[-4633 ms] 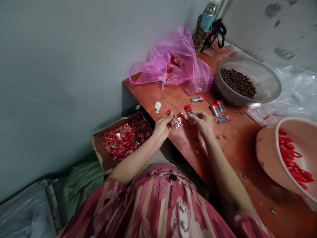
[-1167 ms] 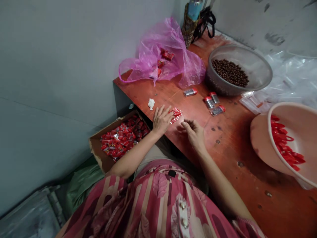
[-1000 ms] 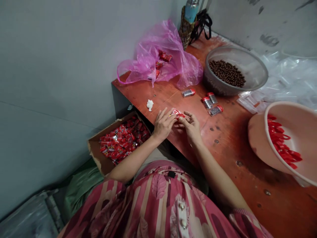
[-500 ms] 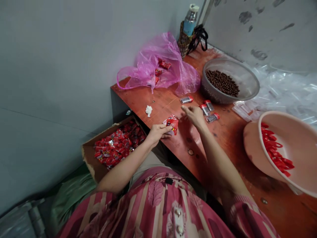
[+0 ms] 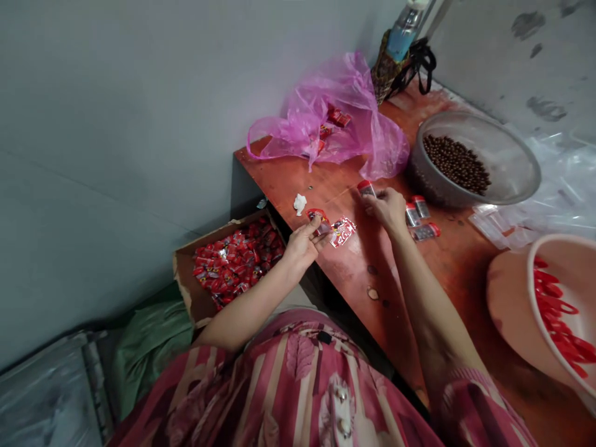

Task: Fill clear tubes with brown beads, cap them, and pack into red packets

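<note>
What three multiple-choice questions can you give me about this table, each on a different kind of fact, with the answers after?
1. Where is the metal bowl of brown beads?
A. Inside the cardboard box
B. On the table, beyond the right hand
C. On the floor

2. How many red-capped tubes lie on the table beside the right hand, leaving out any held?
A. Two
B. Five
C. Three

3. What is the right hand holding?
A. A red-capped tube
B. The pink bag
C. Nothing

Answers:
1. B, the bowl sits on the tabletop past the hand.
2. C, three tubes lie just to the hand's right.
3. A, the hand pinches the tube.
</note>
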Motion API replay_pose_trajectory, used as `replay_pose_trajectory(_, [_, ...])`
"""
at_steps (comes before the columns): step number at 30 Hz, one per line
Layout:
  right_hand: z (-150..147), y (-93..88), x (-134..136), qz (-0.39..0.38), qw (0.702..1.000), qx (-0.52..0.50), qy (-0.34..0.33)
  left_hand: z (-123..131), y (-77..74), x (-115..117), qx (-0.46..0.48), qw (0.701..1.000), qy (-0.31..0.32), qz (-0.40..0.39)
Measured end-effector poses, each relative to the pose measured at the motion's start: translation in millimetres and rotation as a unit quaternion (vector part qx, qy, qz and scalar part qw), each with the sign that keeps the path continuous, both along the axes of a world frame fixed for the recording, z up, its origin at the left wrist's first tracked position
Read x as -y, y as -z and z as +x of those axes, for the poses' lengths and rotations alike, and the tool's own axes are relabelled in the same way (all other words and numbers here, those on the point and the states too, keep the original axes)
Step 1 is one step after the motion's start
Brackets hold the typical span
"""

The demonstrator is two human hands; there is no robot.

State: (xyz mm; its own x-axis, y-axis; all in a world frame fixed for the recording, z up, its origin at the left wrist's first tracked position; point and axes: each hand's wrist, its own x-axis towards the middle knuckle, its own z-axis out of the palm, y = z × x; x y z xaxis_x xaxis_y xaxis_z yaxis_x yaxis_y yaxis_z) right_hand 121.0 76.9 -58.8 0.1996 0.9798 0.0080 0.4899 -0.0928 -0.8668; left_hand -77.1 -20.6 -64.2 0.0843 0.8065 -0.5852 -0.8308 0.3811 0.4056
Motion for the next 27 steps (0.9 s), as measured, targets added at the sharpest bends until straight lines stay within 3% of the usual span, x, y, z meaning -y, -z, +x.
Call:
replay_pose_trajectory(1, [-5, -3.8, 21, -0.001, 1.000, -0.026, 0.017, 1, 1.1, -1, 0.004, 1.000, -0.007, 0.001])
replay_pose_trajectory(5, [-32, -15.2, 110, -0.023, 0.983, -0.177, -0.031, 7, 3.3, -3, 0.010, 1.000, -0.016, 0.004])
replay_pose_trajectory(9, [-54, -8.7, 158, -0.027, 0.968, -0.250, -0.005, 21, -0.8, -1, 0.010, 1.000, -0.009, 0.025])
replay_pose_trajectory(14, [-58, 1.1, 166, -0.009, 0.970, -0.239, 0.037, 34, -9.1, 8, -0.005, 0.998, 0.019, 0.053])
replay_pose_trajectory(22, [-54, -5.9, 171, 0.003, 0.950, -0.311, 0.021, 40, -20.1, 20, -0.062, 0.979, 0.069, 0.181])
replay_pose_trajectory(27, [-54, -2.7, 173, 0.049, 0.962, -0.263, 0.048, 40, -21.0, 22, -0.074, 0.972, 0.128, 0.181])
